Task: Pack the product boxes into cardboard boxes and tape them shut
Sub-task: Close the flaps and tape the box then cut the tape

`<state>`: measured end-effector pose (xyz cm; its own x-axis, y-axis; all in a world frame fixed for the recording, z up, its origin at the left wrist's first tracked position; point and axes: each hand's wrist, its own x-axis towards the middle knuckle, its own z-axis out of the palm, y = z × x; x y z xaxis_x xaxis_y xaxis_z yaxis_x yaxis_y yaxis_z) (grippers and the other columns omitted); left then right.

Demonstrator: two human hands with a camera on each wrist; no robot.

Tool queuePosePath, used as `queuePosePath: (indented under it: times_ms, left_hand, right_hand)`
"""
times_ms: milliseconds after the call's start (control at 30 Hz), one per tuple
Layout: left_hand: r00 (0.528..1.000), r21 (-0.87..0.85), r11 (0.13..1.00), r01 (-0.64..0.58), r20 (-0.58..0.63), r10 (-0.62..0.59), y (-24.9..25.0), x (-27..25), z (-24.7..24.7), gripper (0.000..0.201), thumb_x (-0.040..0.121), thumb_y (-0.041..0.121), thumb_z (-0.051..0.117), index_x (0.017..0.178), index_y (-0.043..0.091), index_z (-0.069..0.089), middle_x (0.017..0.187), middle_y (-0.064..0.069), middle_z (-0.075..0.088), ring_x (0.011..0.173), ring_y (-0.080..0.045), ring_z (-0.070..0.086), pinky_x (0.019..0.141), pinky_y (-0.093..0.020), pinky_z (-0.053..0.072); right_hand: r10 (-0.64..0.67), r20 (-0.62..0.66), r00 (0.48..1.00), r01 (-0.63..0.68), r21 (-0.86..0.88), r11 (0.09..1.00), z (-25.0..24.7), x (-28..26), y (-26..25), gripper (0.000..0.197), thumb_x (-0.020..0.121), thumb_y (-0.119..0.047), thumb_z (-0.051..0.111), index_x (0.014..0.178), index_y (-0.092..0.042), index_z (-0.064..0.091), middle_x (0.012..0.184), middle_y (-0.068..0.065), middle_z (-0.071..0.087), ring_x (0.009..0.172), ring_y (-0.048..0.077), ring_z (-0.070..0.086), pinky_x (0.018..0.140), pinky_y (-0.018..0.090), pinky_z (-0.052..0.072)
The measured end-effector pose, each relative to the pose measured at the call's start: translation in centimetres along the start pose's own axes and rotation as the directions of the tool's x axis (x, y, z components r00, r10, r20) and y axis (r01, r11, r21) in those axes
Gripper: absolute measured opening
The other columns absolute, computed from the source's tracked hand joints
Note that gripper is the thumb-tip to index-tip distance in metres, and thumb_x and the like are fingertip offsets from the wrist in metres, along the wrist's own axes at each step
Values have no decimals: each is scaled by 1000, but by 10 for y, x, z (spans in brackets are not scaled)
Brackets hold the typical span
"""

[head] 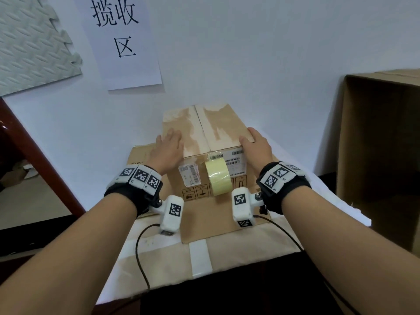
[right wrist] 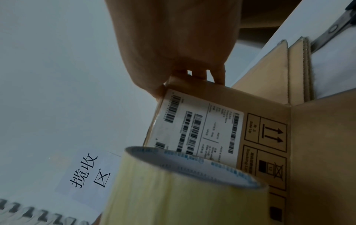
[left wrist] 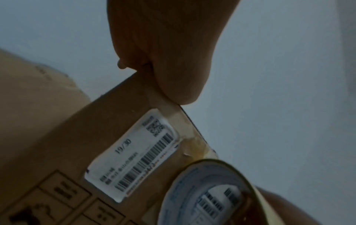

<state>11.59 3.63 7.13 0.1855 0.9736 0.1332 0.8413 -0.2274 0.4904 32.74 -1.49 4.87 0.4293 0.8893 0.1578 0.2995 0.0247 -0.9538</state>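
Observation:
A brown cardboard box (head: 218, 123) with its top flaps down stands on a flat cardboard sheet (head: 204, 223) near the wall. My left hand (head: 168, 146) lies flat on the left flap with straight fingers. My right hand (head: 256, 144) rests over the front right corner, thumb on top and fingers along the right edge. A yellow tape roll (head: 218, 176) sits against the box's labelled front face, with a strip running up to the top edge. The left wrist view shows the palm (left wrist: 167, 60) on the box edge above a white label (left wrist: 134, 155). The right wrist view shows the roll (right wrist: 173, 190).
A large open cardboard box (head: 381, 155) stands at the right. Scissors (right wrist: 335, 29) lie beside folded cardboard in the right wrist view. A paper sign (head: 122, 42) and a foam mat (head: 34, 42) hang on the wall. Cables (head: 141, 253) trail off the table's near edge.

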Motion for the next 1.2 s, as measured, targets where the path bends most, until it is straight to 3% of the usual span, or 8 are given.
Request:
queuePosePath:
  times_ms: [100, 267, 467, 567, 700, 900, 1033, 1200]
  left_hand:
    - [996, 91, 993, -78, 47, 74, 8, -6, -6, 39, 103, 26, 21, 139, 18, 33, 143, -11, 41, 140, -35, 22, 112, -53, 22]
    - [990, 42, 993, -112, 87, 108, 19, -7, -12, 45, 105, 21, 23, 150, 18, 23, 157, -2, 20, 145, -21, 12, 116, -33, 11]
    - [969, 250, 948, -198, 194, 152, 31, 12, -1, 55, 98, 52, 2, 151, 35, 7, 156, -15, 18, 147, -25, 8, 119, -45, 0]
    - [968, 344, 918, -199, 216, 128, 27, 25, 5, 81, 70, 80, -17, 143, 54, 6, 157, -16, 12, 146, -36, 6, 115, -59, 5]
    - [972, 342, 924, -169, 212, 100, 8, 48, 16, 83, 55, 87, -22, 133, 66, -1, 158, -9, 15, 145, -35, 8, 109, -67, 12]
    - [970, 357, 918, -174, 221, 98, 34, 14, 2, 49, 98, 56, 9, 146, 49, 12, 157, 19, 0, 146, -26, -9, 103, -76, -2]
    - [960, 307, 917, -254, 198, 200, 28, 11, 4, 49, 98, 56, 12, 146, 46, 18, 153, 28, 10, 146, -10, -3, 101, -75, -7]
    - [901, 289, 856, -428, 211, 379, 21, 1, 5, 52, 99, 52, 10, 148, 39, 21, 154, 18, 19, 144, -4, 14, 114, -60, 0]
  right_hand:
    - [-17, -7, 1000, 17, -2, 1000, -2, -3, 1, 48, 98, -28, 44, 144, -20, 37, 138, 5, 50, 122, 22, 49, 90, 26, 38]
    - [-15, 0, 1000, 15, 14, 1000, -2, -5, -1, 48, 98, -27, 43, 145, -20, 35, 139, 6, 48, 122, 23, 49, 93, 27, 40]
    - [-16, 0, 1000, 16, -5, 1000, -3, -3, 0, 47, 99, -28, 42, 145, -21, 34, 143, 6, 45, 126, 23, 46, 92, 24, 35]
    - [-21, 0, 1000, 21, -1, 1000, -2, -3, 0, 47, 99, -27, 41, 145, -20, 34, 142, 7, 45, 125, 23, 47, 90, 25, 36]
    - [-25, -1, 1000, 25, -1, 1000, -2, -6, 0, 47, 99, -27, 41, 145, -20, 34, 142, 6, 45, 123, 22, 47, 90, 26, 39]
    - [-21, 10, 1000, 21, 9, 1000, -3, -8, -4, 47, 99, -27, 40, 145, -20, 33, 141, 6, 45, 121, 21, 48, 87, 25, 36]
    - [-28, 23, 999, 28, 5, 1000, -3, -7, -5, 47, 100, -27, 39, 146, -19, 31, 139, 5, 46, 104, 13, 47, 82, 23, 36]
    - [-23, 33, 999, 24, -22, 999, -4, -7, -5, 47, 101, -27, 38, 147, -20, 29, 139, 5, 47, 101, 14, 49, 75, 18, 36]
